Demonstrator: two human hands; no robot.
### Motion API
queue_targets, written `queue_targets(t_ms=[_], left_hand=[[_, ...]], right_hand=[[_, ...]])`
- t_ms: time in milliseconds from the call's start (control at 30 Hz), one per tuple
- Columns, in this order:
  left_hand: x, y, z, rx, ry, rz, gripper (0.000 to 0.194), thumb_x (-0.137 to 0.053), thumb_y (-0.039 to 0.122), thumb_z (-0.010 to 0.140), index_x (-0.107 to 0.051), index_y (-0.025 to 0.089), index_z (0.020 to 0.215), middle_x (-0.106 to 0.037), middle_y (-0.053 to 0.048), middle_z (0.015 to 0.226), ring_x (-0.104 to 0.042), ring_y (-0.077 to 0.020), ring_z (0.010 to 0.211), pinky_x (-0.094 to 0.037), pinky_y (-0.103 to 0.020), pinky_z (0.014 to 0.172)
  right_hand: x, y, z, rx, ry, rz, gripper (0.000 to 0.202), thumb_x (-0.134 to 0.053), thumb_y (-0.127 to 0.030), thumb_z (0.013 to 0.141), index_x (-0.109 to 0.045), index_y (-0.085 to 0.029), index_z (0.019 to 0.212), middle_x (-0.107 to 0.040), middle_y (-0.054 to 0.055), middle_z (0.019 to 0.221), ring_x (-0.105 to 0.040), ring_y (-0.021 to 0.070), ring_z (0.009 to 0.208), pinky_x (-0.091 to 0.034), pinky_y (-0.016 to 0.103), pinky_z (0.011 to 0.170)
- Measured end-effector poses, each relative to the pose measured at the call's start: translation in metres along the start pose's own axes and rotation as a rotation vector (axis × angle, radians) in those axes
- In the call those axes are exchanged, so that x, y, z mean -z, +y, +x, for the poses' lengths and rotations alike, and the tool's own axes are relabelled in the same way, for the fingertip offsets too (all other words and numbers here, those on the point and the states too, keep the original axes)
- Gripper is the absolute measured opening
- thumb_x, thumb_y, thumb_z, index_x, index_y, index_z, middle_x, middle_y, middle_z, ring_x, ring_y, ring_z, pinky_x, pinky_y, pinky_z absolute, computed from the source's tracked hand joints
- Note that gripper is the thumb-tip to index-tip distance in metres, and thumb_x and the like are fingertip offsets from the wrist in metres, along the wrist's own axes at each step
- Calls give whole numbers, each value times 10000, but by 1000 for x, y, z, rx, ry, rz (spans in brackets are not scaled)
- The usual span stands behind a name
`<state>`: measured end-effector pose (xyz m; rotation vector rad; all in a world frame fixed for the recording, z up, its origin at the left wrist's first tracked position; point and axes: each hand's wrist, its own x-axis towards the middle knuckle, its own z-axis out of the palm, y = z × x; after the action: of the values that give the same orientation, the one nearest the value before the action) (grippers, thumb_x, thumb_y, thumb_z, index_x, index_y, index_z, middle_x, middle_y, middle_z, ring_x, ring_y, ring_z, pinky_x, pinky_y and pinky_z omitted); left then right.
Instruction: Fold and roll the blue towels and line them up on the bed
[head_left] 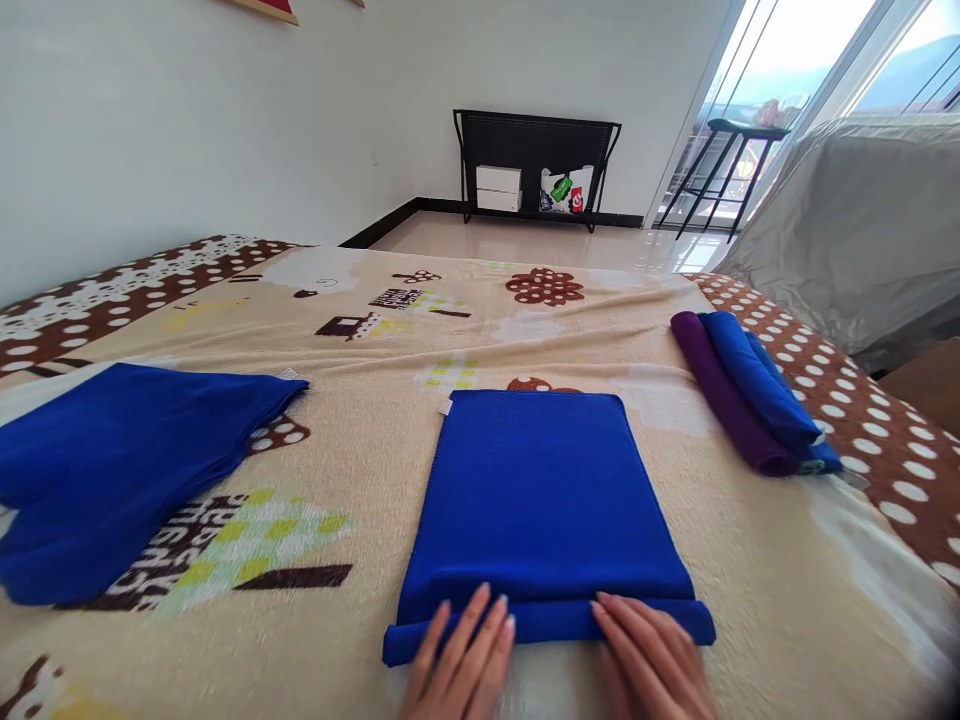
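A blue towel [547, 490] lies spread flat in front of me, its near edge rolled into a narrow tube. My left hand [465, 655] rests on the left half of that roll with its fingers stretched out and slightly apart. On the right half lie the extended fingers of my right hand [649, 650], pressed closer together; its thumb side is partly hidden. A small white tag [445, 407] sticks out at the towel's far left corner. Further left, a loose pile of blue cloth [127, 460] lies crumpled. Rolled towels, one purple [731, 400] and some blue [761, 380], lie at the right.
Everything lies on a cream patterned blanket [375, 430] with brown polka-dot borders. Beyond it, a black rack [536, 140] holding white boxes [499, 188] stands against the wall. A black stool [739, 165] is near the window, and a grey sheet-covered object [862, 220] is at the right.
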<state>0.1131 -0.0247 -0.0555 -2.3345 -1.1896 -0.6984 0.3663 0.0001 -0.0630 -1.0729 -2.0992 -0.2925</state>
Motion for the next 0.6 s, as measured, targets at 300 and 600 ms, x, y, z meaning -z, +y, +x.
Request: queue_targets(t_ms=[300,600], left_hand=[[5,-34,-12,50,-179,47,447,-468,313,977,-565,116,1366,-617,-65,1386,-544,-161,1314,-155,-316,1254],[34,-74,-42,66,-222,74,575,-500,162,905,-438,174,1477,-580,-63,1427,-454,-201,1393,-100,-419,1247]], right_hand=[[11,22,-3,65,-259,-226,550,-476,-382,968,-485,-73,1423,-580,115,1397,-608,216,1226,-248,353,1193],[49,65,-28,84,-356,-142,604,-479,-275,952,-351,-37,1493,-564,149,1410,-528,203,1320,-272,325,1167]])
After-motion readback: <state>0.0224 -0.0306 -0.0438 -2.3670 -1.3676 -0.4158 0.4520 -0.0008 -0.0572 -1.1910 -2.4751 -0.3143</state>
